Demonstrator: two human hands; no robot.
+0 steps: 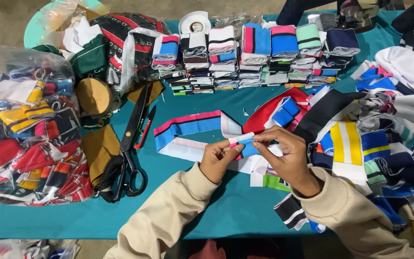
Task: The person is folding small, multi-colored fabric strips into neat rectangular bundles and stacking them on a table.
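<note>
My left hand (pixel 216 158) and my right hand (pixel 286 158) meet over the teal table (pixel 216 211), both pinching one end of a long knit strip (pixel 188 125) striped pink, blue and white. The strip trails left across the table from my fingers, and its free end lies flat. Both sleeves are beige. Under my right hand lie more striped strips, one green and white (pixel 274 182).
Large black scissors (pixel 131 144) and a small red-handled cutter (pixel 145 128) lie left of the strip. Stacks of folded striped bands (pixel 255 52) line the back. A clear bag of fabric pieces (pixel 25 139) sits at left, and a loose heap of strips (pixel 384 134) at right.
</note>
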